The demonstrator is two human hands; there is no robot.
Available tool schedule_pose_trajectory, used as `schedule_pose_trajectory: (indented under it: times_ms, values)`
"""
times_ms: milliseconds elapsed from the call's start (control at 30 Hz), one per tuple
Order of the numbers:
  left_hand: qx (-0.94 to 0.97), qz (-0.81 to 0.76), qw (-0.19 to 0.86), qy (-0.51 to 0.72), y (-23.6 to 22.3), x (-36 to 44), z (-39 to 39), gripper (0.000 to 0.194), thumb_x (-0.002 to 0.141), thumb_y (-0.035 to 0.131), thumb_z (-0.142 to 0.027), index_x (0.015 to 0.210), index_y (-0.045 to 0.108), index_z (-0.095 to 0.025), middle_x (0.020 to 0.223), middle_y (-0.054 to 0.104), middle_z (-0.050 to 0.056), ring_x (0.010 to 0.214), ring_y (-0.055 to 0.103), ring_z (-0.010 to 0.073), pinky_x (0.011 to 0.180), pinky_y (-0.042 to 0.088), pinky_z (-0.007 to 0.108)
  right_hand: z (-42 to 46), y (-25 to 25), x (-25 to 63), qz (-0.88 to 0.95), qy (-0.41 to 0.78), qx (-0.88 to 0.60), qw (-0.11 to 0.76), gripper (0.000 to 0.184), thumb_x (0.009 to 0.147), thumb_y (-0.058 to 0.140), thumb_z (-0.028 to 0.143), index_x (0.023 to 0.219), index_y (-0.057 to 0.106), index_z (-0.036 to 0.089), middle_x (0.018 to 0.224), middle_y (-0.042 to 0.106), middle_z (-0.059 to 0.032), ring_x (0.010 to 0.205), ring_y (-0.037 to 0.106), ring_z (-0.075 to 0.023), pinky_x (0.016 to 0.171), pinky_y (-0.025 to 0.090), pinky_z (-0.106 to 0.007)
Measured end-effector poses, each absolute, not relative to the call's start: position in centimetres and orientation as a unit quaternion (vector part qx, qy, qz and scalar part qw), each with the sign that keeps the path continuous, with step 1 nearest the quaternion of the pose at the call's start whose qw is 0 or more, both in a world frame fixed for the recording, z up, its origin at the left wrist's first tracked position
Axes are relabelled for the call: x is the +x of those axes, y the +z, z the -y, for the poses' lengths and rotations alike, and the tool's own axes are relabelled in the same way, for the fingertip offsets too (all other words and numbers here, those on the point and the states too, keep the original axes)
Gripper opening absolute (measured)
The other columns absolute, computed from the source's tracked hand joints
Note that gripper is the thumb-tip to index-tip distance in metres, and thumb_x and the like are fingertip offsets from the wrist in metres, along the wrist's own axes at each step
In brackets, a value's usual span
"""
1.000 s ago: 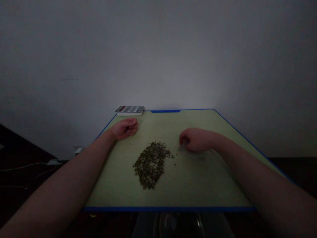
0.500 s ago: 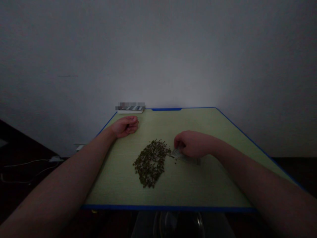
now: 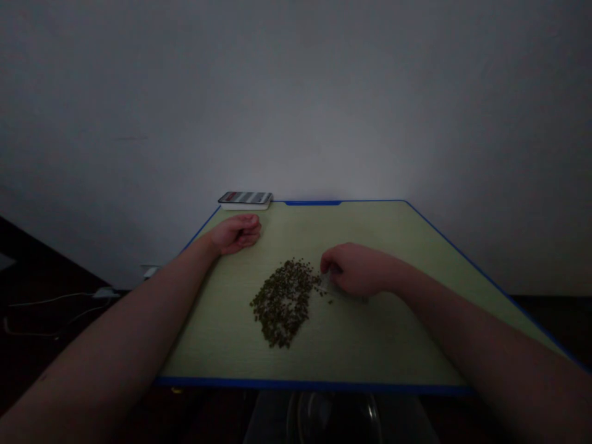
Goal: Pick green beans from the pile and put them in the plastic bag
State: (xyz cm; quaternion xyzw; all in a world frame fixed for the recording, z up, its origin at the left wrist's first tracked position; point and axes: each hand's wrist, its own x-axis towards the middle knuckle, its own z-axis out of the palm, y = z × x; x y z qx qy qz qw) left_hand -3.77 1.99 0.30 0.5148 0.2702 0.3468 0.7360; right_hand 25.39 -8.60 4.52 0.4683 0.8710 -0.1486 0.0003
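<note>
**One table, one heap of beans, two hands**

The room is dim, and one green table (image 3: 370,345) edged in blue fills the middle of it, pushed against a plain pale wall. Two bare forearms reach onto it, one from 7 o'clock and one from 5 o'clock.

At the table's centre lies a single heap of small dark green beans (image 3: 283,300), a long patch running from 1 o'clock down to 7 o'clock, with a few loose beans strayed off its 2 o'clock end.

The right hand (image 3: 354,269) rests on the tabletop just at 3 o'clock of the heap, knuckles up and fingers curled under. Its fingertips close on one small clear thing (image 3: 329,285), perhaps a bag or a bit of plastic film, whose pale edge lies right at the heap's upper fringe among the strays. It is too dark to tell what it is, or whether it touches the beans.

The left hand (image 3: 237,232) lies well apart from the heap, out at 11 o'clock near the far left corner, loosely curled into a soft fist on the table and holding nothing I can see.

Beyond it, at the far edge at 12 o'clock from that hand, sits one phone (image 3: 245,198) with a striped screen, lying flat on a white slab.

Below the near edge, one clear rounded container (image 3: 333,416) shows faintly.
</note>
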Motion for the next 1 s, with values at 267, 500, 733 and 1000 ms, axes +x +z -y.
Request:
schedule_pose_trajectory:
  times_ms: [267,500,733,1000]
  values:
    - [0.52,-0.265,0.733,0.348,0.1,-3.9,-2.0,0.027,0.072,0.065,-0.02,0.062,0.04,-0.015,0.052,0.031,-0.006,0.039,0.031,0.004,0.034,0.019,0.015,8.8,4.5,24.5,-0.904,-0.157,0.397,0.009,0.03,0.073,0.05,0.013,0.095,0.068,0.02,0.088,0.07,-0.0055,0.073,0.06,-0.0168,0.062,0.039,-0.025]
    - [0.515,-0.268,0.736,0.347,0.2,-3.9,-2.0,0.026,0.071,0.065,-0.019,0.061,0.042,-0.015,0.052,0.032,-0.005,0.038,0.03,0.0038,0.035,0.018,0.015,9.7,4.9,24.9,-0.912,-0.17,0.372,0.032,0.027,0.073,0.052,0.014,0.093,0.068,0.02,0.088,0.07,-0.0047,0.072,0.059,-0.0167,0.06,0.037,-0.025]
    - [0.516,-0.266,0.738,0.344,0.3,-3.8,-2.1,0.026,0.072,0.064,-0.019,0.059,0.041,-0.014,0.052,0.034,-0.005,0.039,0.031,0.0037,0.035,0.018,0.015,10.8,5.3,24.7,-0.919,-0.17,0.351,0.054,0.027,0.071,0.054,0.015,0.092,0.069,0.021,0.087,0.07,-0.004,0.071,0.06,-0.0169,0.057,0.036,-0.025]
    - [0.517,-0.265,0.738,0.343,0.3,-3.8,-2.2,0.025,0.072,0.063,-0.019,0.061,0.042,-0.015,0.052,0.032,-0.005,0.039,0.031,0.004,0.035,0.018,0.015,11.8,5.8,24.8,-0.925,-0.175,0.329,0.075,0.023,0.07,0.054,0.017,0.087,0.069,0.022,0.082,0.07,-0.0036,0.067,0.059,-0.0165,0.054,0.034,-0.025]
